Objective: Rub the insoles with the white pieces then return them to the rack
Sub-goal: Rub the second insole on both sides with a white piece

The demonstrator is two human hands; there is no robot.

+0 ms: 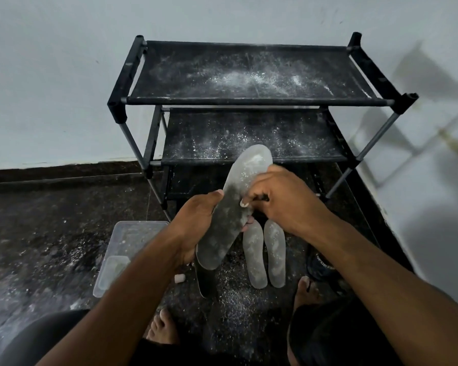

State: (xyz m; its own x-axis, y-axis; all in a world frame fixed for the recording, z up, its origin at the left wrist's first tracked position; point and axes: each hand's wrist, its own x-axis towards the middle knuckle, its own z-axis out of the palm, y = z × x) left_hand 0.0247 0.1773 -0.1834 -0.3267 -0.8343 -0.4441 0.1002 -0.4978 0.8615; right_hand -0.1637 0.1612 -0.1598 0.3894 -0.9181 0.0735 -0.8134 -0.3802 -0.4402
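Grey foam insole (pixel 232 207) was up off the floor, left hand (pixel 196 220) gripping its heel half, right hand (pixel 280 202) fingers pinched on a white piece mid-rub; two dusted insoles (pixel 265 256) lay below, black shoe rack (pixel 249 101) unfilled.

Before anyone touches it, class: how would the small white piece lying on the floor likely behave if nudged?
The white piece looks short and rounded, so it may roll. It seems small enough to be light. White powder scattered on the floor suggests that it crumbles easily.
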